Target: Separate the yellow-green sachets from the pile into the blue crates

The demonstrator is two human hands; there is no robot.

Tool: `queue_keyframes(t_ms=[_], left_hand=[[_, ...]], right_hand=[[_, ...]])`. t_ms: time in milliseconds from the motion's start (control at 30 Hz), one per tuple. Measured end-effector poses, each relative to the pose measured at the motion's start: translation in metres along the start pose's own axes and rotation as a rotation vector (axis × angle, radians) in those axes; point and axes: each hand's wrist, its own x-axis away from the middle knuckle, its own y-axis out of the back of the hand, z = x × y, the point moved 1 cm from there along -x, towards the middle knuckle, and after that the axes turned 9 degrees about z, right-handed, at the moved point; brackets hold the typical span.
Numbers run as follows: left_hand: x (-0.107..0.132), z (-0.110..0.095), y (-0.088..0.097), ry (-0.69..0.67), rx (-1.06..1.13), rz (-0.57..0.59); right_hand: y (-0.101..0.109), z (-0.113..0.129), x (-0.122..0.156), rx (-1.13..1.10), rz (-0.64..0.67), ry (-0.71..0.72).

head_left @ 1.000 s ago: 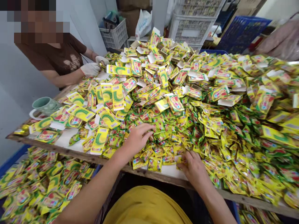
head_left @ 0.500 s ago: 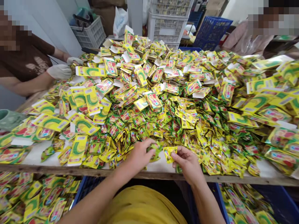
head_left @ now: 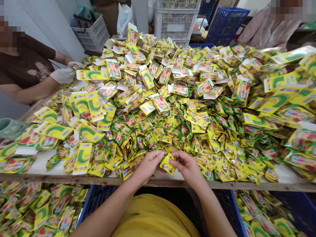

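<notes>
My left hand (head_left: 147, 164) and my right hand (head_left: 188, 166) meet at the near edge of the table, both pinching a small stack of yellow sachets (head_left: 168, 163) between their fingertips. Just beyond them spreads a big heap of loose yellow and green sachets (head_left: 187, 131). Farther back lies a pile of flat yellow cartons (head_left: 148, 77), some folded open.
The wooden table edge (head_left: 247, 185) runs across in front of me. Blue crates (head_left: 96, 197) with more sachets stand below it at left and right. A green mug (head_left: 11, 127) sits at far left. A gloved co-worker's hand (head_left: 63, 75) works at left; another person (head_left: 266, 26) is back right.
My hands drew together at the table edge; the sachets each held apart are now joined into one stack pinched by both. The view shifted slightly.
</notes>
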Motion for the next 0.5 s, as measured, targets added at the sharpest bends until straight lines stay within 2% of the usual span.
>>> queue_keyframes(t_ms=[100, 200, 267, 300, 367, 433, 467, 500], left_hand=[[-0.002, 0.003, 0.003, -0.032, -0.074, 0.006], [-0.002, 0.009, 0.005, -0.112, -0.227, -0.131], [0.004, 0.01, 0.003, -0.196, -0.351, -0.193], [0.01, 0.008, 0.0, -0.242, -0.42, -0.176], [0.024, 0.0, -0.003, -0.33, -0.579, -0.085], [0.039, -0.013, 0.002, -0.388, -0.711, -0.061], [0.048, -0.02, 0.011, -0.401, -0.746, -0.128], [0.058, -0.028, 0.024, -0.408, -0.76, -0.259]], right_hand=[[-0.01, -0.002, -0.003, 0.122, -0.079, 0.031], [-0.018, 0.005, -0.004, 0.3, -0.129, 0.092], [-0.021, 0.008, -0.001, 0.429, -0.093, 0.145], [-0.02, 0.008, 0.002, 0.483, -0.05, 0.17], [-0.011, -0.001, 0.008, 0.585, 0.057, 0.21], [0.004, -0.018, 0.01, 0.779, 0.023, 0.306], [0.012, -0.028, 0.01, 0.917, -0.005, 0.396], [0.018, -0.037, 0.009, 1.028, 0.01, 0.524]])
